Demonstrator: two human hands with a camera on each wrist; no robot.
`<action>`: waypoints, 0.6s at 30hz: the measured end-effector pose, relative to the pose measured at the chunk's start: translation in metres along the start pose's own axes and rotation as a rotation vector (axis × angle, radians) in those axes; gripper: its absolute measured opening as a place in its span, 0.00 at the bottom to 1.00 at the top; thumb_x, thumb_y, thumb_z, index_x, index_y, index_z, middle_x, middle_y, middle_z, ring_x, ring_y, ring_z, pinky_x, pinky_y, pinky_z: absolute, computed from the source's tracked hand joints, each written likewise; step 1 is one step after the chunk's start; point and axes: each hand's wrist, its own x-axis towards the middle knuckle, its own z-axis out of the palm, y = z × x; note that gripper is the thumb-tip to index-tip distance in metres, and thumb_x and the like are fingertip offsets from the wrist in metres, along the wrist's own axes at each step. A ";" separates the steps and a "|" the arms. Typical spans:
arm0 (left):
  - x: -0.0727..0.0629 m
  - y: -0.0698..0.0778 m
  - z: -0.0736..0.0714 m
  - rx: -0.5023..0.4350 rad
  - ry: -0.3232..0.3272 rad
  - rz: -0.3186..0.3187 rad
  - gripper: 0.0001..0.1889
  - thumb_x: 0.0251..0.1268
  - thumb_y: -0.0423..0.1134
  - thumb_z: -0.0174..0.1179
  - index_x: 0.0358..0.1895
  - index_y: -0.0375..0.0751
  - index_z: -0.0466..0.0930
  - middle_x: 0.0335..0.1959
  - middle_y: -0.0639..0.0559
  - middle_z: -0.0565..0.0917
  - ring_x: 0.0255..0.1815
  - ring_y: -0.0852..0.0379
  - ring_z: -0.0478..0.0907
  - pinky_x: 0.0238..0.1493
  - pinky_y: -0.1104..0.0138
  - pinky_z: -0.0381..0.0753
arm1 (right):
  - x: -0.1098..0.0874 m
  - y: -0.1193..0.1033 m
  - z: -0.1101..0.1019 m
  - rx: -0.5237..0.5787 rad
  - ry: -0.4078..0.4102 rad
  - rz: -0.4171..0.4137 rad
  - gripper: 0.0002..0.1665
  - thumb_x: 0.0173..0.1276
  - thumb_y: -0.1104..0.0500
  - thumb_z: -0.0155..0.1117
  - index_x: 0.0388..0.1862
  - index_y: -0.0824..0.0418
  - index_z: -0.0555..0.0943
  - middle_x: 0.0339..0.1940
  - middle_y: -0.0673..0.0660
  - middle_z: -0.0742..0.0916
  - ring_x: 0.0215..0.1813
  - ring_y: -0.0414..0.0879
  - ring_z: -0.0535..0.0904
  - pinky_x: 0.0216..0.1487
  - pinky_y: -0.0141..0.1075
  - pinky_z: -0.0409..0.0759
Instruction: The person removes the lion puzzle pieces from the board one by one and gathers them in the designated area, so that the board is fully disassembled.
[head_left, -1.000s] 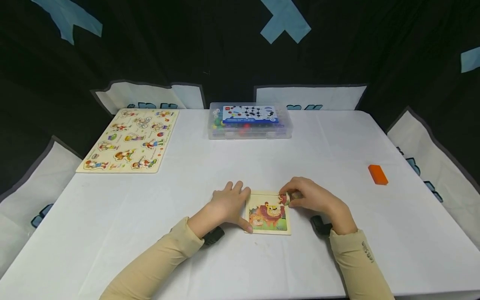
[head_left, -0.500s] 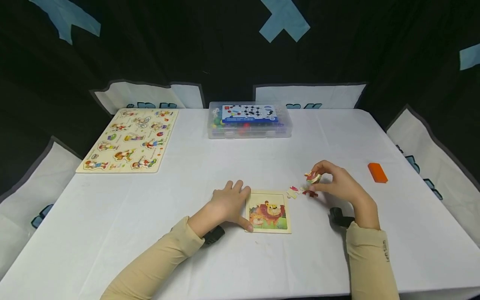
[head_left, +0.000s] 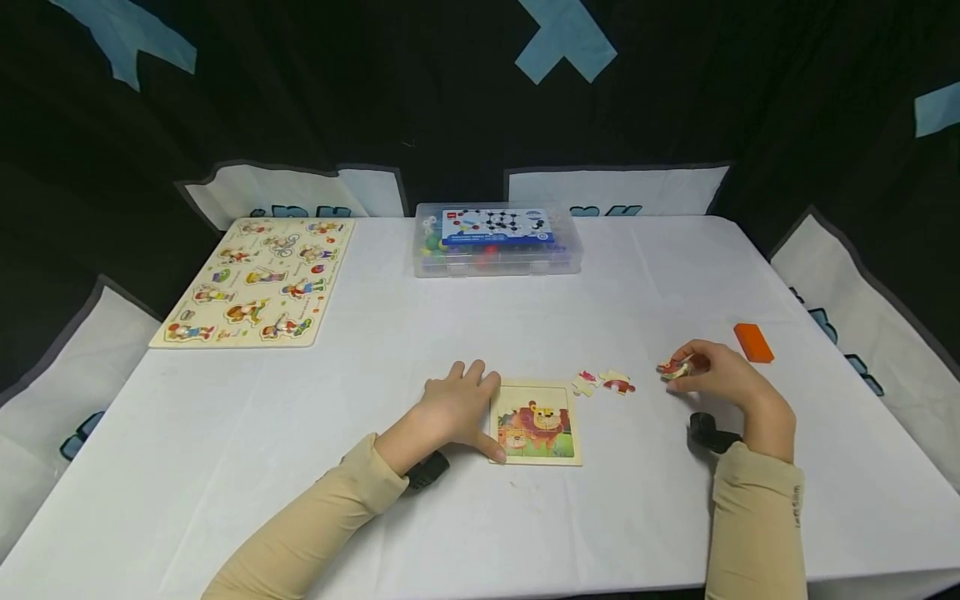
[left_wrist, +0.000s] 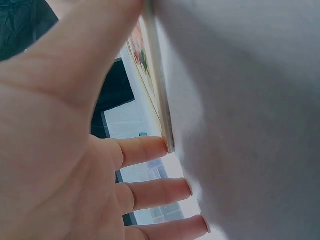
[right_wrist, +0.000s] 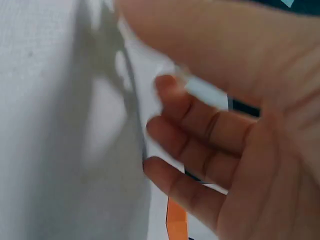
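A small wooden jigsaw puzzle tray (head_left: 540,462) with a lion picture lies in the middle front of the table. Its upper part shows plain wood. My left hand (head_left: 452,414) rests against the tray's left edge with its fingers spread and fairly straight; the left wrist view shows a finger touching the tray's side. To the right, my right hand (head_left: 718,375) pinches one or more jigsaw pieces (head_left: 673,367) between thumb and fingers, just over the table. Two loose pieces, one pale and pink (head_left: 584,382) and one dark red (head_left: 618,382), lie beside the tray's upper right corner.
An orange block (head_left: 753,342) lies beyond my right hand. At the back stands a clear plastic case (head_left: 498,262) with coloured parts inside. A large wooden picture board (head_left: 251,292) lies at the back left. White cloth covers the table, with black drapes behind.
My right hand has moved from the tray's upper right corner out to the right with pieces in its fingers. Two pieces now lie beside the tray. The left hand has stayed put.
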 end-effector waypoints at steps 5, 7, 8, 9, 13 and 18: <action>0.000 0.000 0.000 0.000 0.000 -0.001 0.50 0.24 0.73 0.65 0.54 0.43 0.65 0.49 0.46 0.66 0.46 0.47 0.65 0.33 0.48 0.75 | -0.002 0.003 0.001 -0.021 -0.040 0.013 0.24 0.53 0.53 0.70 0.44 0.65 0.75 0.36 0.60 0.76 0.40 0.54 0.67 0.36 0.42 0.66; 0.000 0.000 0.000 -0.003 -0.002 -0.005 0.50 0.24 0.73 0.65 0.54 0.43 0.65 0.49 0.46 0.66 0.46 0.47 0.65 0.33 0.48 0.75 | -0.003 0.002 0.001 -0.028 -0.051 -0.002 0.23 0.53 0.55 0.69 0.45 0.65 0.74 0.39 0.63 0.77 0.43 0.57 0.69 0.39 0.47 0.69; 0.000 0.000 -0.001 -0.003 -0.003 -0.006 0.50 0.24 0.73 0.65 0.54 0.43 0.65 0.50 0.46 0.66 0.47 0.47 0.65 0.34 0.48 0.75 | -0.003 0.002 0.002 -0.033 -0.056 -0.011 0.24 0.54 0.55 0.69 0.45 0.66 0.74 0.41 0.65 0.77 0.44 0.59 0.69 0.42 0.50 0.69; 0.000 0.001 -0.001 -0.004 -0.004 -0.007 0.50 0.24 0.73 0.65 0.54 0.43 0.65 0.50 0.45 0.66 0.47 0.47 0.64 0.34 0.48 0.75 | -0.002 0.001 0.002 -0.045 -0.058 -0.021 0.24 0.54 0.55 0.68 0.46 0.66 0.74 0.43 0.66 0.77 0.45 0.60 0.69 0.43 0.53 0.69; 0.000 0.001 -0.001 -0.006 -0.009 -0.008 0.50 0.24 0.73 0.65 0.54 0.43 0.65 0.49 0.46 0.66 0.46 0.47 0.64 0.33 0.49 0.75 | 0.001 -0.008 0.010 -0.097 -0.031 -0.074 0.25 0.57 0.54 0.66 0.49 0.66 0.74 0.45 0.68 0.76 0.47 0.61 0.67 0.46 0.56 0.68; 0.000 0.000 0.000 -0.004 -0.011 -0.006 0.51 0.24 0.73 0.65 0.55 0.43 0.65 0.50 0.46 0.66 0.47 0.47 0.64 0.34 0.49 0.75 | 0.014 -0.036 0.034 -0.120 0.013 -0.240 0.21 0.59 0.55 0.64 0.48 0.64 0.76 0.43 0.62 0.78 0.47 0.57 0.67 0.48 0.53 0.67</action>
